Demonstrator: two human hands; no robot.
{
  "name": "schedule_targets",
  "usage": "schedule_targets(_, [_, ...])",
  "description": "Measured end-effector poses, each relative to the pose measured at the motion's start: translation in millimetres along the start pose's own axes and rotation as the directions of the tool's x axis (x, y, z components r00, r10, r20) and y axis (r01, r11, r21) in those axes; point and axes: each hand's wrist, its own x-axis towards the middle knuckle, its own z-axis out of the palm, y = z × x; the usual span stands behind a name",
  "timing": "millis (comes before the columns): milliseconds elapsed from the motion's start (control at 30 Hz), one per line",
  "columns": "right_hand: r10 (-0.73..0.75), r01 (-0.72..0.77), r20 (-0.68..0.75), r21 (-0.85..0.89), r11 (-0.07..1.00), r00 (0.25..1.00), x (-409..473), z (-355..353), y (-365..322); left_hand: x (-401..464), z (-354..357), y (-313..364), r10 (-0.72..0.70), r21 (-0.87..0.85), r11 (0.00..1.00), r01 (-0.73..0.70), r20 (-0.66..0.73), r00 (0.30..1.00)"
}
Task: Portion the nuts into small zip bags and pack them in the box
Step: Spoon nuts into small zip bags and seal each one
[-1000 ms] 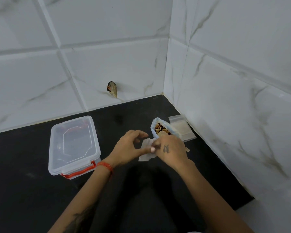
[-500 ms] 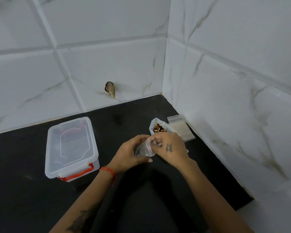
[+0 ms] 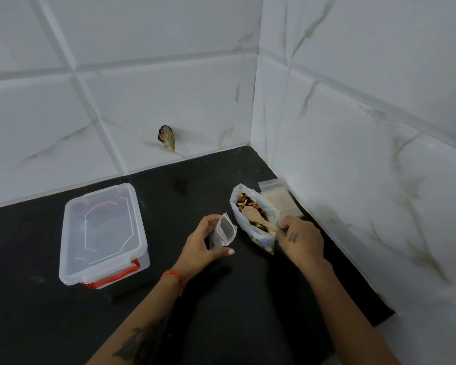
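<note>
Hands have parted: small bag left, spoon right.
The left hand (image 3: 204, 243) grips an empty clear zip bag (image 3: 223, 231); the right hand (image 3: 300, 238) now pinches a wooden spoon (image 3: 258, 219) in the nut bag (image 3: 253, 217); the lidded plastic box (image 3: 103, 233) sits left on the counter (image 3: 221, 312).

One head view only: you look forward and down, close over your left hand (image 3: 204, 246) and right hand (image 3: 299, 239). Beyond your fingertips, black counter (image 3: 63, 325) meets tiled wall corner (image 3: 256, 101).

Your left hand (image 3: 204, 246) holds a small clear zip bag (image 3: 223, 231), mouth open; nut bag (image 3: 253, 216) lies open by your right hand (image 3: 299, 239); lidded clear box (image 3: 103, 235) left of both.
</note>
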Motion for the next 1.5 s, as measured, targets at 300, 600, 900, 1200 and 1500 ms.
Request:
schedule_targets(300, [-0.209,0.248,-0.364,0.062,0.967,0.907,11,-3,6,16,11,-12,-0.009,-0.018,1.000,0.009,-0.041,0.999])
schedule_targets(600, [-0.180,0.195,-0.204,0.053,0.979,0.962,17,-13,-2,24,24,-20,0.011,0.023,1.000,-0.011,-0.012,1.000])
schedule_targets(900, [-0.027,0.036,-0.054,0.179,0.983,0.998,32,-15,-10,28,31,-16,0.006,0.082,0.997,-0.008,0.024,1.000])
schedule_targets(1200, [0.031,-0.034,0.018,0.187,0.982,0.999,40,-18,-17,28,31,-10,-0.019,0.115,0.993,0.015,0.035,0.999])
schedule_targets(1500, [0.220,-0.376,0.308,0.689,0.619,0.926,44,-17,6,24,30,3,-0.042,0.130,0.991,0.035,0.049,0.998])
